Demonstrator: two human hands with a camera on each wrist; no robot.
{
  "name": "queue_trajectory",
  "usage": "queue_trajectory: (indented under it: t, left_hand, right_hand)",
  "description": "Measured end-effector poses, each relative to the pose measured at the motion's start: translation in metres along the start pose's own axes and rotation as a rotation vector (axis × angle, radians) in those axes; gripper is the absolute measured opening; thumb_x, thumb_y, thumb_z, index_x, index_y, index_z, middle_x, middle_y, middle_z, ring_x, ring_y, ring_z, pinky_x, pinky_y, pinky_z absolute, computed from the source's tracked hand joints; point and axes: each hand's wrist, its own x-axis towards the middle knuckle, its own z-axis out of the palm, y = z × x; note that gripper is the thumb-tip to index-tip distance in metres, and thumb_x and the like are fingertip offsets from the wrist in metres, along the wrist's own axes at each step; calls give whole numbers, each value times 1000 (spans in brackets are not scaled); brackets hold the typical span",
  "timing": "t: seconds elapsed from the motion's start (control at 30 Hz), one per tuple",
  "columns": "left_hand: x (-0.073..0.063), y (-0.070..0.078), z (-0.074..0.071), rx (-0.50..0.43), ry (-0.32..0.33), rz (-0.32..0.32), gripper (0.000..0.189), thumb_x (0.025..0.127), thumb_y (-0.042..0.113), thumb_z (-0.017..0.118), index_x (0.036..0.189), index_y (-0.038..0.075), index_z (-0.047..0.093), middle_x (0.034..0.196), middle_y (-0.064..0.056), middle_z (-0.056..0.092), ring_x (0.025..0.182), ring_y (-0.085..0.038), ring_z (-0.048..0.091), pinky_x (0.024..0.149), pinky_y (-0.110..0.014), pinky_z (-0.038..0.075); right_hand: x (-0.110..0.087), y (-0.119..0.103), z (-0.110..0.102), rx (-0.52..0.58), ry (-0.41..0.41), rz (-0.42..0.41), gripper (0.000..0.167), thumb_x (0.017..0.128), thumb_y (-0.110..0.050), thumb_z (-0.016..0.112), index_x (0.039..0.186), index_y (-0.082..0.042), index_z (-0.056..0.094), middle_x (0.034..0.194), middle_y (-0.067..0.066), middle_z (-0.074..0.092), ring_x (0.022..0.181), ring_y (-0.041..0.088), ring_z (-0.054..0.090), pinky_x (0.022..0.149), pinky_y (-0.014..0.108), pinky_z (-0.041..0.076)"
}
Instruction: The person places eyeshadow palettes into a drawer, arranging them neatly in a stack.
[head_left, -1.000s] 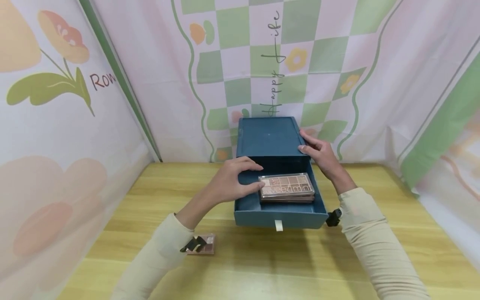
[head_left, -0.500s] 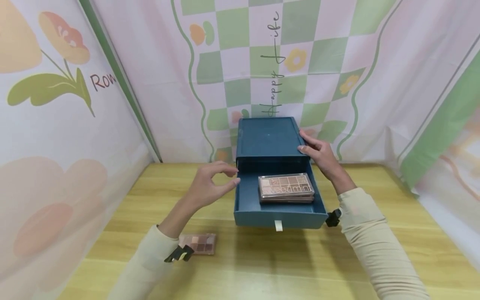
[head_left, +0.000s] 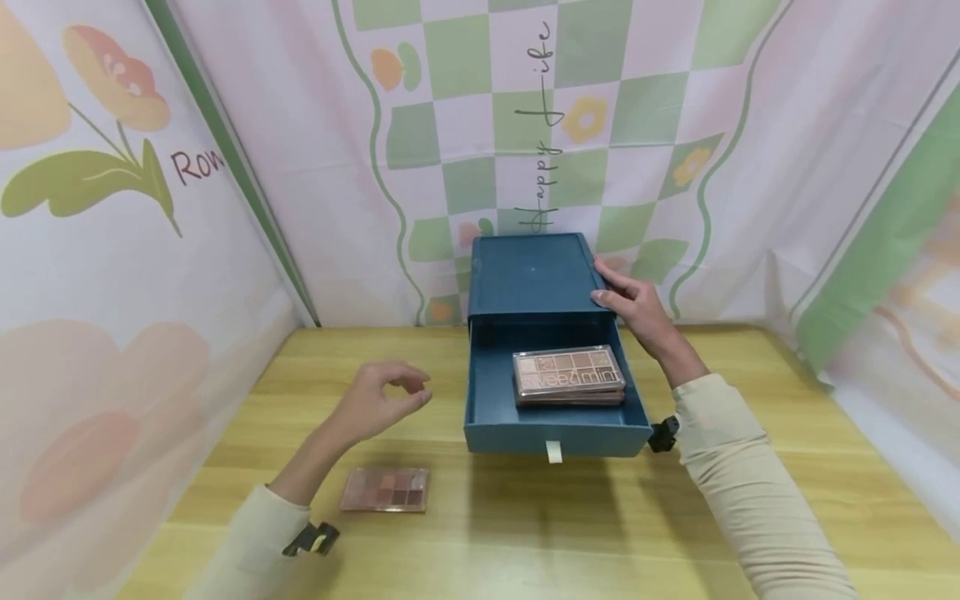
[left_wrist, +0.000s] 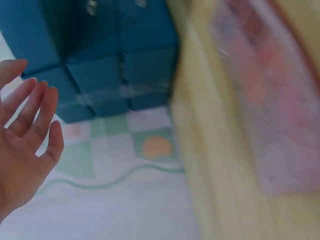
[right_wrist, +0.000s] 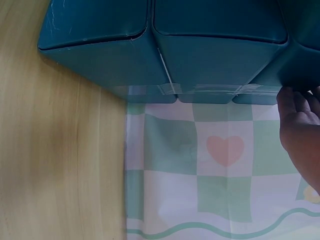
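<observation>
A dark teal drawer box (head_left: 528, 271) stands on the table with its top drawer (head_left: 491, 408) pulled out. Inside that drawer lies a short stack of eyeshadow palettes (head_left: 568, 375), the top one with a clear lid and lettering. My left hand (head_left: 367, 404) hovers left of the drawer, fingers loosely bent and holding nothing. Below it on the table lies another eyeshadow palette (head_left: 386, 489), in pinkish and brown shades. My right hand (head_left: 637, 312) rests against the box's right side, fingers straight and thumb at the top edge. Two lower drawers (right_wrist: 100, 65) show closed in the right wrist view.
The wooden table (head_left: 540, 542) runs to a patterned cloth backdrop (head_left: 465, 125) just behind the box. Another printed cloth (head_left: 150, 275) borders the left side. A pale pull tab (head_left: 554, 452) hangs from the drawer front.
My left hand has drawn back from the palettes in the drawer, moving left and down over the table, uncovering the loose palette. The right hand stays on the box.
</observation>
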Motion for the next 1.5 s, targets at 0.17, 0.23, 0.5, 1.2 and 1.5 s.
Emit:
queue_trajectory:
  t: [0.17, 0.23, 0.5, 1.2, 1.5]
  left_hand:
    - [-21, -23, -4, 49, -89, -77, 20, 90, 20, 74, 107, 9, 75, 93, 2, 75, 88, -10, 67, 93, -51, 56]
    - [-27, -31, -6, 65, -114, -96, 21, 90, 20, 74, 107, 9, 75, 95, 1, 76, 88, -10, 68, 94, -52, 56]
    - [-52, -52, -21, 152, -223, -125, 29, 87, 23, 76, 108, 3, 74, 102, -11, 77, 93, -17, 69, 93, -52, 56]
    - [-105, -87, -18, 70, -375, -252, 74, 71, 34, 88, 130, -1, 62, 128, -15, 68, 122, -42, 61, 108, -69, 41]
    - [-107, -81, -10, 80, -404, -275, 74, 67, 36, 91, 129, 5, 65, 126, -8, 66, 120, -34, 60, 109, -70, 40]
  right_hand:
    - [-2, 1, 0, -7, -10, 3, 62, 103, -22, 57, 158, -10, 31, 169, 10, 23, 157, 31, 21, 99, -2, 35]
    - [-2, 1, 0, -9, -10, 5, 62, 103, -23, 57, 158, -10, 31, 169, 10, 23, 157, 30, 21, 99, -2, 35]
    - [0, 0, 0, -5, -1, 10, 61, 103, -23, 57, 157, -10, 32, 169, 10, 24, 157, 29, 22, 100, -2, 35]
    - [1, -2, -1, 18, -5, 10, 62, 103, -23, 57, 158, -9, 31, 169, 9, 23, 158, 29, 20, 102, -1, 35]
    - [-2, -4, -2, 16, -27, 17, 62, 104, -21, 56, 159, -10, 29, 170, 9, 20, 158, 29, 18, 103, 0, 35]
